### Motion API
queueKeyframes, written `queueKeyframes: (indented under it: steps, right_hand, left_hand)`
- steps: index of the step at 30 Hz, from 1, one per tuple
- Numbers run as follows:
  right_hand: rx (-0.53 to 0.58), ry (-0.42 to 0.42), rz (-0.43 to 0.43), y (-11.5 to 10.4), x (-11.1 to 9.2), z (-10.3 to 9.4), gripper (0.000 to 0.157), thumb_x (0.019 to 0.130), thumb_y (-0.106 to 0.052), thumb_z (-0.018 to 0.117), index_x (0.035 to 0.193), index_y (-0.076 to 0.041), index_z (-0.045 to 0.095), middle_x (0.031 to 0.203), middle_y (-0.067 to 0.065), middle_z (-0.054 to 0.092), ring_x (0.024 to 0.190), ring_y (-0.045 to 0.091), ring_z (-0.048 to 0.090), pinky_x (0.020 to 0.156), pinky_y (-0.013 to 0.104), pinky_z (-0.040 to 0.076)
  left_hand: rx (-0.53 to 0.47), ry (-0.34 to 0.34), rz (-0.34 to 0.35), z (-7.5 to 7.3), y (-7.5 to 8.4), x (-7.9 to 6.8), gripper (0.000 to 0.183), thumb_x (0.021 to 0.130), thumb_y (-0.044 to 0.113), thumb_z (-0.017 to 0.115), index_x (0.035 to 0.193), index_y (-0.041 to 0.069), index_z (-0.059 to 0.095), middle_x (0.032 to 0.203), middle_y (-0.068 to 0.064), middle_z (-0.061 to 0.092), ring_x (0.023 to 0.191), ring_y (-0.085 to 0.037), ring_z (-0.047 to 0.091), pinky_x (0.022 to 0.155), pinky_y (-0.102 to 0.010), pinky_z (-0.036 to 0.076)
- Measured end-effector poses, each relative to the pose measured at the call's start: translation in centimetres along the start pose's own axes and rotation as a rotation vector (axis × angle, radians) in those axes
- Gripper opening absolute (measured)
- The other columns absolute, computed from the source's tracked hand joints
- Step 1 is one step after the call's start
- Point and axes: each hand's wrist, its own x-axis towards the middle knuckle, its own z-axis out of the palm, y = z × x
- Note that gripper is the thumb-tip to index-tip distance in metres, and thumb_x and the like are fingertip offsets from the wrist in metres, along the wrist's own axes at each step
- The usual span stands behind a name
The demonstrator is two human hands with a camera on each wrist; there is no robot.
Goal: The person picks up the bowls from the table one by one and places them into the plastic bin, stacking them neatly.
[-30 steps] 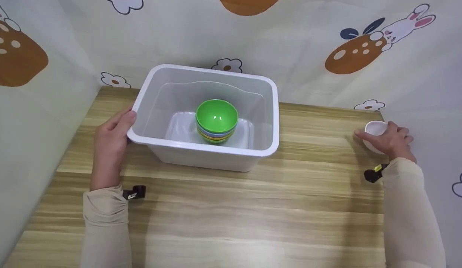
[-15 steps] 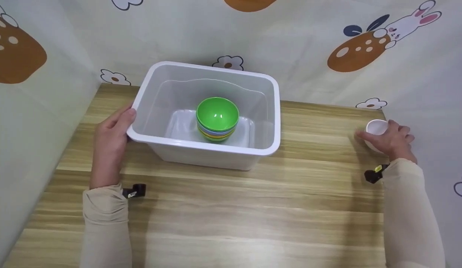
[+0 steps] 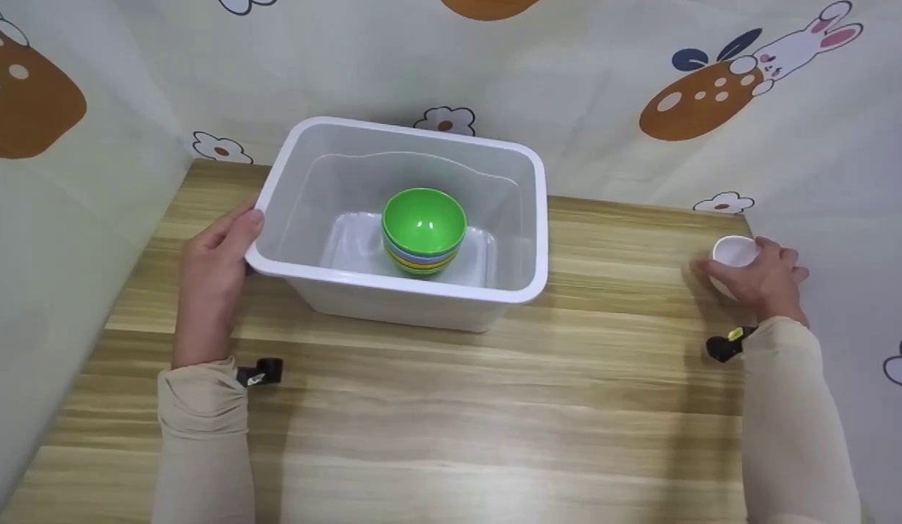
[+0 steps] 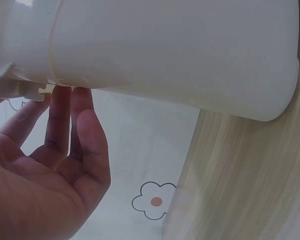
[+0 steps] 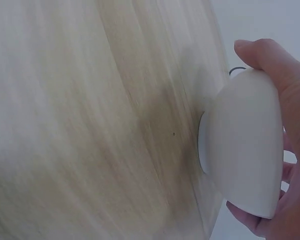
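A white plastic bin (image 3: 393,284) stands at the back of the table, left of centre. Its left rim is gripped by my left hand (image 3: 213,273), thumb on top. From the left wrist view, curled fingers (image 4: 92,150) reach up under the rim. Inside the bin is a stack of bowls, a green bowl (image 3: 424,222) uppermost, with blue and yellow edges below. Far to the right, my right hand (image 3: 767,278) holds a small white bowl (image 3: 733,250), thumb and fingers on opposite sides. In the right wrist view the bowl's base faces the tabletop, at or very near it.
The wood-grain table (image 3: 436,407) meets a printed cloth (image 3: 567,94) at the back and on both sides. My right hand is close to the right-hand cloth. A black wrist camera (image 3: 726,346) sits by the right sleeve, another black camera (image 3: 268,371) by the left.
Both hands keep their holds on the bin and the white bowl. The right forearm and its camera have shifted slightly left. The view has tilted a little.
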Motion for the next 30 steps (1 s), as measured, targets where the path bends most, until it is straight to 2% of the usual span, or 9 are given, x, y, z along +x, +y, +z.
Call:
queueKeyframes:
  steps: [8,13,17,21,30]
  right_hand:
    - [0.010,-0.003,0.000,0.0,-0.4,-0.2,0.123,0.081,-0.070,0.070,0.157,0.008,0.013,0.151,0.043,0.019,0.126,0.056,0.021,0.085,0.061,0.044]
    - [0.009,-0.014,-0.010,-0.2,-0.6,-0.3,0.124,0.080,-0.070,0.071,0.157,0.009,0.013,0.149,0.042,0.021,0.127,0.056,0.022,0.088,0.065,0.045]
    - [-0.006,-0.008,-0.039,-0.5,-0.8,-0.4,0.122,0.082,-0.068,0.071,0.157,0.009,0.014,0.149,0.042,0.021,0.126,0.058,0.023,0.090,0.068,0.044]
    - [-0.026,-0.010,-0.079,-0.8,-0.9,-0.4,0.118,0.083,-0.064,0.071,0.156,0.010,0.017,0.147,0.044,0.023,0.121,0.059,0.025,0.086,0.064,0.044]
    - [-0.054,-0.045,-0.152,-2.3,-1.4,-1.2,0.120,0.079,-0.069,0.074,0.153,0.010,0.022,0.142,0.042,0.026,0.118,0.057,0.027,0.078,0.062,0.046]
  left_hand:
    - [0.000,-0.013,0.001,0.1,0.1,-0.1,0.052,0.092,0.042,0.075,0.138,0.020,0.065,0.122,0.004,0.071,0.101,-0.012,0.067,0.079,-0.018,0.057]
    - [-0.006,-0.020,0.010,0.1,0.1,-0.1,0.053,0.091,0.042,0.076,0.138,0.019,0.065,0.121,0.005,0.071,0.101,-0.011,0.067,0.080,-0.018,0.057]
    - [0.007,-0.005,0.041,0.0,0.1,-0.1,0.051,0.092,0.040,0.076,0.136,0.017,0.067,0.116,0.007,0.073,0.099,-0.011,0.067,0.079,-0.017,0.056]
    - [0.004,-0.001,0.048,0.0,0.0,-0.1,0.048,0.093,0.038,0.075,0.135,0.016,0.068,0.116,0.007,0.073,0.099,-0.011,0.066,0.079,-0.017,0.056]
    - [0.043,0.001,0.007,-0.1,0.1,0.0,0.050,0.093,0.042,0.074,0.138,0.023,0.065,0.137,0.000,0.067,0.106,-0.010,0.064,0.082,-0.016,0.056]
